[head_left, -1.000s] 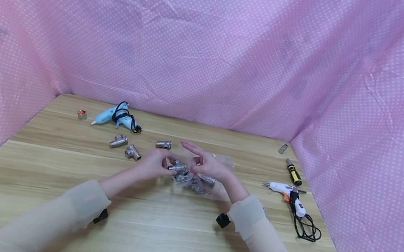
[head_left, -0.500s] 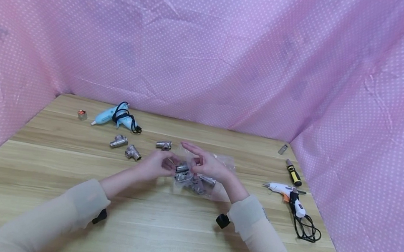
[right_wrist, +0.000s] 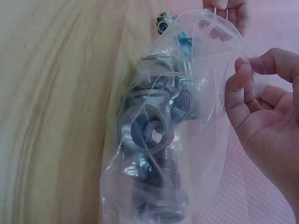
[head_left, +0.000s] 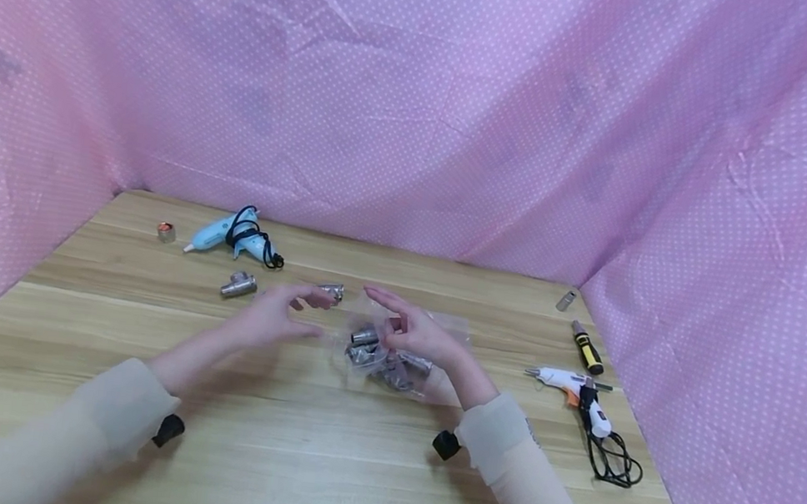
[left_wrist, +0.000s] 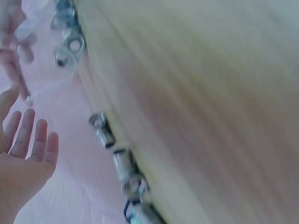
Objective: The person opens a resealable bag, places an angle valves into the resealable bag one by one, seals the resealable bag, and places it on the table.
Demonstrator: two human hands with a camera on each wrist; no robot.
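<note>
My left hand (head_left: 268,321) is held over the table with thumb and fingers apart and nothing between them. It hides a metal fitting lying under it in the head view. Just past its fingertips lies a metal tee fitting (head_left: 333,291), partly covered by them. Another tee fitting (head_left: 239,286) lies to its left. My right hand (head_left: 425,337) pinches the rim of a clear plastic bag (right_wrist: 212,135) between thumb and fingers, one finger extended. Inside the bag are several metal threaded fittings (right_wrist: 148,133), heaped on the table. The bag's mouth faces the left hand.
At the back left lie a light-blue glue gun (head_left: 217,232) with a black cord and a small metal piece (head_left: 166,232) with an orange-red top. On the right are a white glue gun (head_left: 560,378), a yellow-black screwdriver (head_left: 589,352) and a small metal cylinder (head_left: 566,301). Pink cloth surrounds the table.
My left hand let go of a metal tee fitting in the bag's mouth and drew back, empty, to the left over the loose fittings. The right hand keeps its hold on the bag.
</note>
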